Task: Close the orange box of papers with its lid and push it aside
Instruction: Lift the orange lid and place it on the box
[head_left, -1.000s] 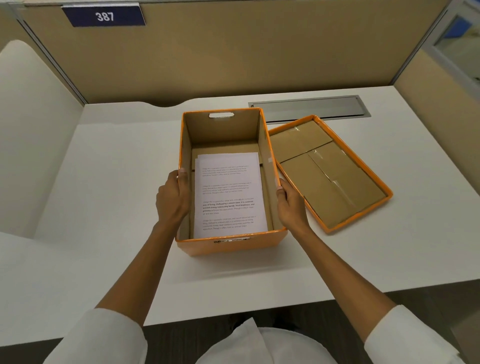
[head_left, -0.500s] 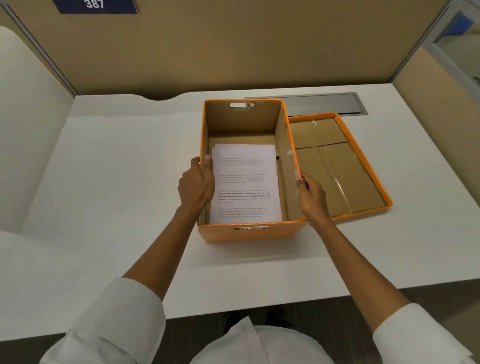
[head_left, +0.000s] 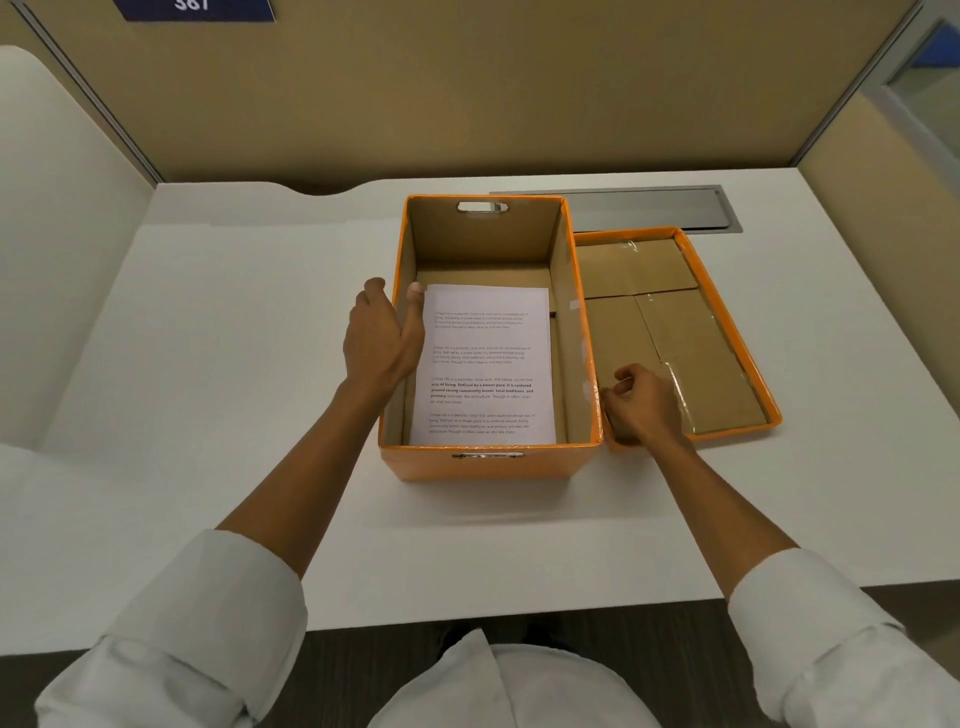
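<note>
The orange box (head_left: 483, 465) stands open in the middle of the white desk, with a stack of printed papers (head_left: 485, 364) lying flat inside. Its lid (head_left: 639, 270) lies upside down just to the right, brown inside facing up, its left rim against the box. My left hand (head_left: 382, 338) grips the box's left wall, thumb inside and fingers outside. My right hand (head_left: 644, 408) is off the box and sits over the lid's near left corner with the fingers curled. That corner is hidden under the hand, so a grip on it is not visible.
A grey metal cover plate (head_left: 649, 208) is set into the desk (head_left: 234, 338) behind the box and lid. Beige partition walls close off the back and right. A white panel stands at the left. The desk's front edge runs just below the box.
My right hand has let go of the box's right wall and moved right onto the lid's near left corner. My left hand has slid farther along the left wall.
</note>
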